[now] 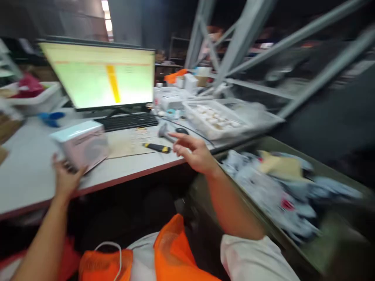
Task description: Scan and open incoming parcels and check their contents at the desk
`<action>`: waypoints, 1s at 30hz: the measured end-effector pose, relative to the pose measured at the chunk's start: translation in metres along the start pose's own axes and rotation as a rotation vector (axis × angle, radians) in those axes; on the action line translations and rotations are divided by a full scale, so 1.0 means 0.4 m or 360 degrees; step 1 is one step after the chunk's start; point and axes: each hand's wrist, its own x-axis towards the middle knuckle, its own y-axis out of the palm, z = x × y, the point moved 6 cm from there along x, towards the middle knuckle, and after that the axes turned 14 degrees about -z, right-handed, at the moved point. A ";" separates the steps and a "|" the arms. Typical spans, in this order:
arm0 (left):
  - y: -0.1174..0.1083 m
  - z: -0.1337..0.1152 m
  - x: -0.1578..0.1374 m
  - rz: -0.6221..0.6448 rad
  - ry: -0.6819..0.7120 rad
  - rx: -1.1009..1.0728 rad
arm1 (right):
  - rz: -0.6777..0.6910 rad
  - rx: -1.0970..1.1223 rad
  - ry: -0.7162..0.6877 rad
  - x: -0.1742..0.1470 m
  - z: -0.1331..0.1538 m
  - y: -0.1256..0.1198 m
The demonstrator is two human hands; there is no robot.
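My left hand (66,177) grips the lower part of a small pink and pale-blue box (84,146), which is tilted over the front edge of the desk. Its fingers wrap around the box's near left corner, some of them hidden. Farther right, my right hand (195,152) reaches over the desk edge with the index finger stretched out and the fingers apart, holding nothing. Its fingertips are close to the handle of a grey handheld scanner (163,130); whether they touch is unclear. A black and yellow utility knife (157,148) lies just left of that hand.
Behind stand a lit monitor (99,78), a keyboard (127,121) and a mouse (182,131). A white basket (202,130) of small items sits to the right. Below it, a large bin (228,179) holds plastic bags. Blue tape dispenser-like object (51,119) lies left.
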 end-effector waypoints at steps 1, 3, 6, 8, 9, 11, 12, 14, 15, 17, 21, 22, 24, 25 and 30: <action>-0.043 0.028 -0.008 -0.0033 -0.0112 0.0016 | -0.0009 -0.0206 0.0087 0.039 -0.081 0.037; -0.071 0.056 -0.023 0.0036 -0.0229 0.0060 | 0.0044 -0.0646 0.0225 0.090 -0.234 0.114; -0.057 0.057 -0.023 0.0054 -0.0241 0.0107 | 0.0173 -0.1117 0.0279 0.120 -0.385 0.195; -0.049 0.050 -0.021 0.0035 -0.0230 0.0078 | 0.0143 -0.1316 0.0334 0.132 -0.430 0.212; -0.047 0.048 -0.021 0.0037 -0.0235 0.0065 | 0.0099 -0.1403 0.0379 0.140 -0.441 0.213; -0.047 0.050 -0.024 0.0069 -0.0271 0.0071 | 0.0047 -0.1548 0.0478 0.159 -0.453 0.212; -0.047 0.053 -0.026 0.0097 -0.0291 0.0080 | 0.0053 -0.1602 0.0529 0.169 -0.459 0.212; -0.047 0.055 -0.029 0.0136 -0.0265 0.0088 | 0.0095 -0.1669 0.0603 0.190 -0.470 0.216; -0.049 0.049 -0.029 0.0125 -0.0165 0.0093 | 0.0111 -0.1688 0.0624 0.200 -0.477 0.218; -0.052 0.021 -0.034 0.0064 0.0215 0.0145 | 0.0145 -0.1705 0.0671 0.214 -0.493 0.223; -0.040 -0.031 -0.072 0.0038 0.0933 0.0400 | 0.0239 -0.1727 0.0789 0.226 -0.525 0.234; -0.039 -0.034 -0.077 0.0024 0.0983 0.0439 | 0.0255 -0.1738 0.0809 0.231 -0.527 0.234; -0.039 -0.035 -0.080 -0.0016 0.0994 0.0462 | 0.0299 -0.1740 0.0801 0.248 -0.516 0.228; -0.039 -0.033 -0.080 -0.0022 0.0973 0.0454 | 0.0329 -0.1716 0.0773 0.261 -0.501 0.223; -0.032 -0.017 -0.074 0.0066 0.0798 0.0392 | 0.0683 -0.0944 0.0621 0.325 -0.310 0.201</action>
